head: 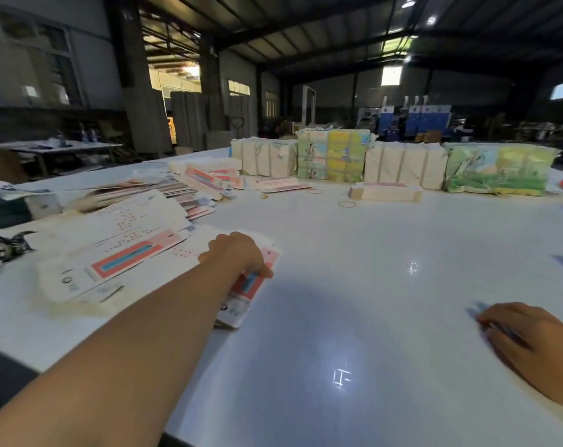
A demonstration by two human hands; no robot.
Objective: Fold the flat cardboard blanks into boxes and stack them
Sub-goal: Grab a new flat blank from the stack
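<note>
Two hands were in view, the left hand (238, 253) and the right hand (531, 337). Four wrapped bundles stood in a row at the far side of the surface (370, 269): two plain white ones (267, 158) (405, 166) and two with printed pictures (333, 154) (499, 167). Three rubber bands lay loose near them (347, 204) (315, 191) (264, 196), and the flat blanks (128, 250) spread at the left were too many and too overlapped to count.

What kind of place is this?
Probably a packaging workshop or factory hall: wrapped bundles line a big white table, flat printed cardboard blanks lie spread, and blue machines stand behind.
</note>
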